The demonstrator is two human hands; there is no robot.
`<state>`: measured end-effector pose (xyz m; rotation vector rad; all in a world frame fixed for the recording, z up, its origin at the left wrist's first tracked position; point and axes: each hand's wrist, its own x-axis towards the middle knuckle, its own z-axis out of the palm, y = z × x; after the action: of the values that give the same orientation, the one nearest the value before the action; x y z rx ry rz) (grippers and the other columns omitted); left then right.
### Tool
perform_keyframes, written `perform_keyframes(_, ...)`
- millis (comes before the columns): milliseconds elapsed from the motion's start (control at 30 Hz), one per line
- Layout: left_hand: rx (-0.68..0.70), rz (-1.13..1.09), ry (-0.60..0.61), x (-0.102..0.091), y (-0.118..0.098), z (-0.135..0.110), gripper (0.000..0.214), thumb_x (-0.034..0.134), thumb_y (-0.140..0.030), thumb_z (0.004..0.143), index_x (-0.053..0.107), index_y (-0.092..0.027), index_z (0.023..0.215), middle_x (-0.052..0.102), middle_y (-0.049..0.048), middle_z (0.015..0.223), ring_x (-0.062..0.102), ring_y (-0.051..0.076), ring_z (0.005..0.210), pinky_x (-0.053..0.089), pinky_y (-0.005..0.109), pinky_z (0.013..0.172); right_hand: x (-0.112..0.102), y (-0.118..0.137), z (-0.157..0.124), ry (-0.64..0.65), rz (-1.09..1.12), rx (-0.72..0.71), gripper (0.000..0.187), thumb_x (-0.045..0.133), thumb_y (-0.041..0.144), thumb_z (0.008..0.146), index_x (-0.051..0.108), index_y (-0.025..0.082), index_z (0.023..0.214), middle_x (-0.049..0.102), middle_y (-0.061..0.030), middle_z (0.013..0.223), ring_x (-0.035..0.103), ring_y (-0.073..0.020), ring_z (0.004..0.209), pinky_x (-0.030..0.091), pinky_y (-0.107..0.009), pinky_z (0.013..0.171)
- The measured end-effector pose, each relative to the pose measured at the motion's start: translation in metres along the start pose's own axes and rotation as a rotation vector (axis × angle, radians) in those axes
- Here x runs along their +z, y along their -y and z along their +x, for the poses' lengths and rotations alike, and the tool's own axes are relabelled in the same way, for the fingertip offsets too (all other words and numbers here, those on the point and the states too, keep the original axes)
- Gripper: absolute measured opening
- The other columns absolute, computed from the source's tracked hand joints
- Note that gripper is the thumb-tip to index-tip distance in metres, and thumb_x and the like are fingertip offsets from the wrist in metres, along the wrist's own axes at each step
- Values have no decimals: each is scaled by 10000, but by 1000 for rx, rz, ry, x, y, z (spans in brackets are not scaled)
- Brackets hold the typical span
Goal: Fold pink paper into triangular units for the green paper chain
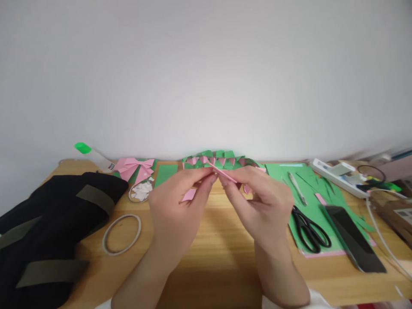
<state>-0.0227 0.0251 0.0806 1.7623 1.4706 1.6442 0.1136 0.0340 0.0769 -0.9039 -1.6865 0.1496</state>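
Note:
Both my hands are raised over the middle of the wooden table. My left hand and my right hand pinch a small folded pink paper piece between their fingertips, one at each end. A second pink scrap shows beside my left fingers. Just behind the hands lies a curved band of folded green and pink paper pieces.
A black bag fills the left side, with a tape ring beside it. A pink paper bow, a green-capped glue bottle and a dish of white scraps sit at back left. Right: green sheets, scissors, a phone, a power strip.

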Motion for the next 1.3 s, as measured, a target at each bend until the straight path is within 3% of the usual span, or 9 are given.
perform_keyframes(167,-311,-519,102,-5,-3,3,234,750,-137,788,787,-288,963,801,-32,927,765,164,833,637,246,765,0,5,-2,-34,-180,-214,195,628,22,841,697,157,963,754,-56,818,664,-145,716,531,-276,627)
perform_keyframes(300,-350,-636,174,-9,-3,6,257,727,-94,803,793,-282,964,798,-22,969,756,168,905,632,248,827,-1,7,-2,4,-232,-237,179,645,24,830,697,145,952,748,-56,795,640,-146,680,509,-278,591)
perform_keyframes(467,-254,-592,267,-14,-3,8,277,689,-92,834,791,-305,979,789,-42,999,744,148,910,621,233,837,-5,9,-3,20,-189,-212,195,617,21,846,691,156,967,751,-55,832,645,-142,704,511,-283,611)
perform_keyframes(700,-140,-337,216,-19,-4,4,240,702,-134,844,781,-325,968,783,-75,938,723,108,840,566,196,786,-10,12,-3,94,-109,-152,193,590,26,871,691,138,991,721,-50,843,650,-127,758,507,-254,650)
perform_keyframes(867,122,-163,252,-24,4,7,305,685,-119,863,739,-379,1014,774,-131,935,700,82,814,538,194,758,-16,14,-4,217,-134,-62,165,586,90,914,681,159,1031,712,-33,867,632,-116,748,474,-240,655)
perform_keyframes(967,214,-74,305,-27,7,8,264,670,-131,881,732,-350,1014,773,-115,882,683,80,759,524,194,689,-19,13,-2,280,-172,-25,103,582,130,932,678,163,951,686,-13,782,595,-107,668,439,-240,608)
perform_keyframes(1100,150,-42,304,-27,3,7,161,672,-178,886,760,-309,920,770,-82,785,665,90,684,486,205,592,-21,11,1,278,-151,29,99,634,197,912,666,157,827,630,12,661,557,-95,590,407,-236,552)
perform_keyframes(1300,-160,-168,332,-22,-2,7,90,722,-248,837,780,-262,770,776,-45,733,693,122,640,529,219,584,-18,11,4,245,150,295,102,673,163,858,656,187,761,604,40,630,514,-82,574,417,-216,538)
